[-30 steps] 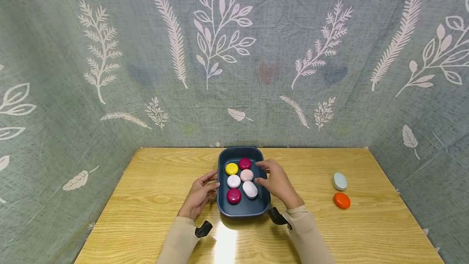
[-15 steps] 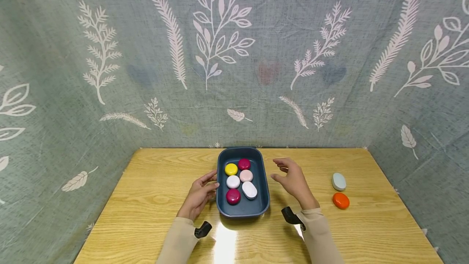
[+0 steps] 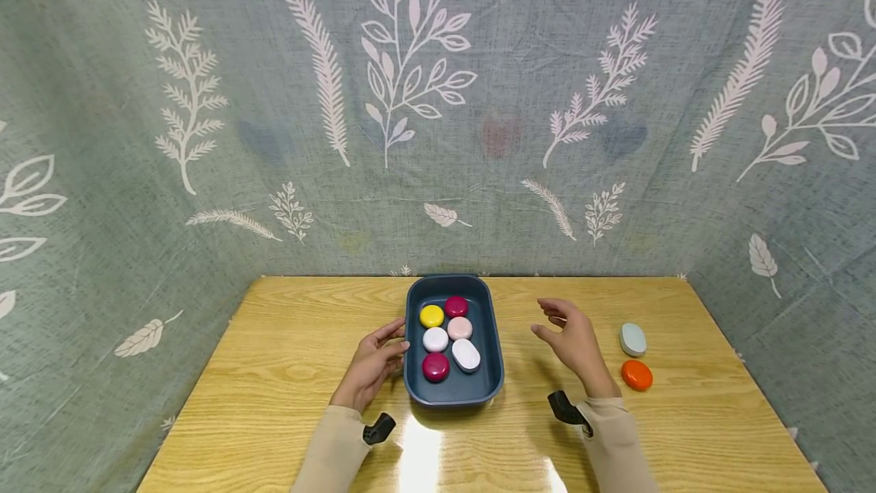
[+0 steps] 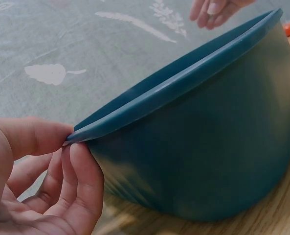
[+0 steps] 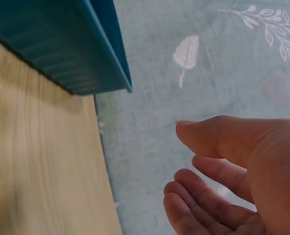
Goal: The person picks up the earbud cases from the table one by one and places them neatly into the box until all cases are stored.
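Note:
A dark blue rectangular bin [image 3: 454,399] with rounded corners stands mid-table. My left hand [image 3: 372,367] pinches its left rim between thumb and fingers, plain in the left wrist view, where the bin's side wall [image 4: 208,137] fills the middle. Inside lie several smooth rounded pieces: a yellow one [image 3: 432,316], two dark pink ones, a pale pink one [image 3: 460,328], a round white one [image 3: 435,339] and a larger white oval [image 3: 466,355]. My right hand [image 3: 575,337] hovers right of the bin, fingers loosely bent and holding nothing; the right wrist view shows bare fingers [image 5: 198,200].
To the right on the wooden table [image 3: 294,326] lie a pale blue oval piece [image 3: 633,339] and an orange one [image 3: 637,375], close together. A patterned grey-green cloth [image 3: 438,211] hangs behind the table and at both sides.
My right hand has withdrawn from over the bin's right rim and moved right across the table toward the two loose pieces. The left hand keeps its place on the bin.

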`<state>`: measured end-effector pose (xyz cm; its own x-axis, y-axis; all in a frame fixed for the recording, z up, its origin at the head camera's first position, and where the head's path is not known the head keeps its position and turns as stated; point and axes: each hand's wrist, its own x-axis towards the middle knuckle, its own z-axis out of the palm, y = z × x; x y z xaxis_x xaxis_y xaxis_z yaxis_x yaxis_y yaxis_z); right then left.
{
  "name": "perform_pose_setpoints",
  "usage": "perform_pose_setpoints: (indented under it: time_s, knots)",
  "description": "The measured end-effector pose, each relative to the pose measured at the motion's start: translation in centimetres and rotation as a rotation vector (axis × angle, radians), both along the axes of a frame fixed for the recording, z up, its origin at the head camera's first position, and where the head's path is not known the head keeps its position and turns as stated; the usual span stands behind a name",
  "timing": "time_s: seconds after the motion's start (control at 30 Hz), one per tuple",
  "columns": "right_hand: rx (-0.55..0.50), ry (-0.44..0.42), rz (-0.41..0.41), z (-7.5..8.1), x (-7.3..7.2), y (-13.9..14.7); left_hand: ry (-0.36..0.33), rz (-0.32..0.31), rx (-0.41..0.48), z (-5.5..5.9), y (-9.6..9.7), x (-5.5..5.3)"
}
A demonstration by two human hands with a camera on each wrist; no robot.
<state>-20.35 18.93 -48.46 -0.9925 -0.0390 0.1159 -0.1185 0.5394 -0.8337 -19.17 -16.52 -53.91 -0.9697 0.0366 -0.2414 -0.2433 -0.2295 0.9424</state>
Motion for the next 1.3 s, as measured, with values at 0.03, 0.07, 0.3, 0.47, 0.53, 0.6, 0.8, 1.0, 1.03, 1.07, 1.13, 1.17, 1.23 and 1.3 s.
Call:
perform_pose_setpoints:
  time_s: [0.03, 0.07, 0.3, 0.47, 0.53, 0.6, 0.8, 1.0, 1.03, 1.07, 1.13, 1.17, 1.23, 1.3]
  knots:
    - [0.003, -0.002, -0.005, -0.1, 0.0, 0.2, -0.001, 0.001, -0.001, 0.0, 0.0, 0.0]
    - [0.005, -0.004, -0.01, -0.2, 0.1, 0.4, -0.003, 0.001, -0.001, -0.1, 0.0, -0.1]
    - [0.013, -0.012, -0.034, -0.4, 0.7, 1.8, -0.013, 0.005, 0.009, -0.1, 0.1, -0.1]
    - [0.008, 0.002, -0.05, -0.8, 1.1, 2.9, -0.007, 0.008, 0.002, -0.1, 0.0, -0.1]
    - [0.0, 0.009, -0.051, -0.9, 1.4, 3.3, -0.011, 0.008, 0.003, -0.1, 0.0, 0.0]
    - [-0.003, 0.014, -0.053, -1.0, 1.6, 3.7, -0.019, 0.009, 0.005, -0.1, 0.0, 0.0]
    - [0.024, 0.017, -0.08, -1.1, 2.2, 4.8, -0.014, 0.002, 0.003, -0.1, 0.0, -0.1]
    - [0.051, 0.012, -0.108, -1.3, 3.1, 6.0, -0.015, 0.008, 0.013, -0.1, 0.0, -0.1]
    - [0.056, 0.01, -0.114, -1.3, 3.2, 6.3, -0.014, 0.009, 0.013, -0.1, 0.0, -0.1]
    - [0.06, 0.006, -0.12, -1.4, 3.4, 6.5, -0.012, 0.009, 0.014, -0.1, 0.0, -0.1]
    - [0.073, -0.008, -0.135, -1.5, 3.8, 7.1, -0.006, 0.007, 0.012, -0.2, 0.0, -0.1]
    - [0.082, -0.015, -0.143, -1.5, 4.0, 7.4, -0.005, 0.006, 0.014, -0.1, 0.0, -0.1]
    - [0.096, -0.019, -0.163, -1.8, 4.3, 8.0, -0.004, 0.004, 0.014, -0.2, 0.0, -0.1]
    - [0.11, -0.013, -0.184, -2.1, 4.7, 8.6, 0.0, 0.0, 0.014, -0.2, -0.1, -0.1]
